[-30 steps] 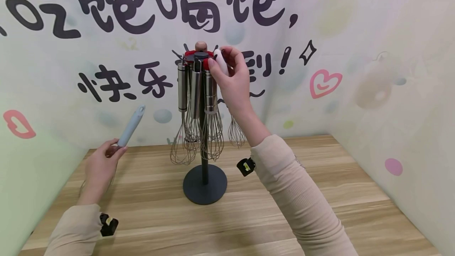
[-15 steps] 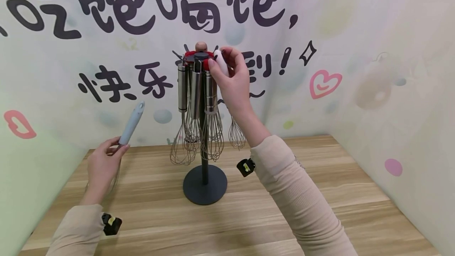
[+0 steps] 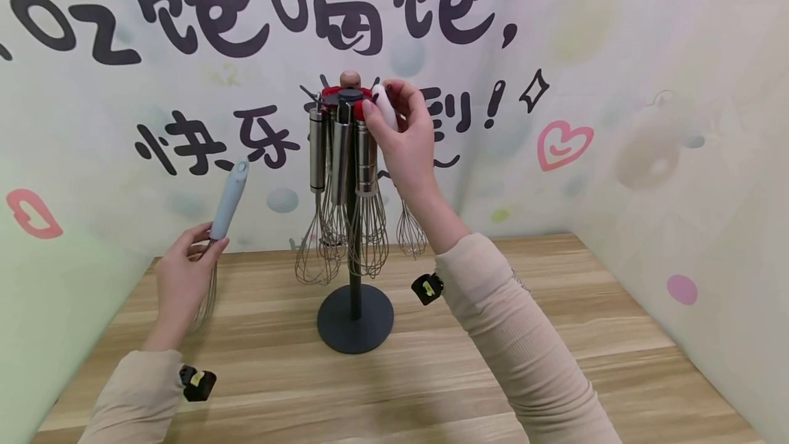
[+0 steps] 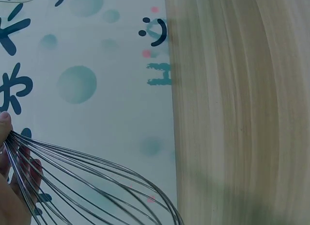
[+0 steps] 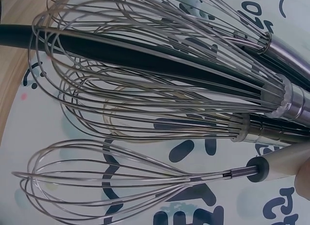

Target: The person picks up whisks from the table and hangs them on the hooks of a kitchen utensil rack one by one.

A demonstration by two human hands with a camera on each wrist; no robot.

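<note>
On the left, my left hand [image 3: 185, 279] pinches a balloon whisk with a light blue handle [image 3: 228, 201] where the handle meets the wires. The handle points up and the whisk is slightly tilted; its wires [image 4: 92, 184] fan out in the left wrist view. At the top of a dark rack [image 3: 355, 321], my right hand [image 3: 408, 139] holds the white handle [image 3: 385, 108] of another whisk between thumb and fingers. That whisk's wires hang below the hand, and its handle [image 5: 281, 162] shows in the right wrist view. The fingers partly hide its hanging end.
Several whisks with steel handles [image 3: 317, 156] hang around the rack's post. Red pieces [image 3: 359, 112] and a wooden knob [image 3: 350, 79] show at its top. The rack stands on a wooden table [image 3: 277, 375] with a printed wall [image 3: 493, 211] behind.
My left hand has risen a little and moved slightly right with the light blue whisk, which now stands more upright. The right hand stays at the rack's top.
</note>
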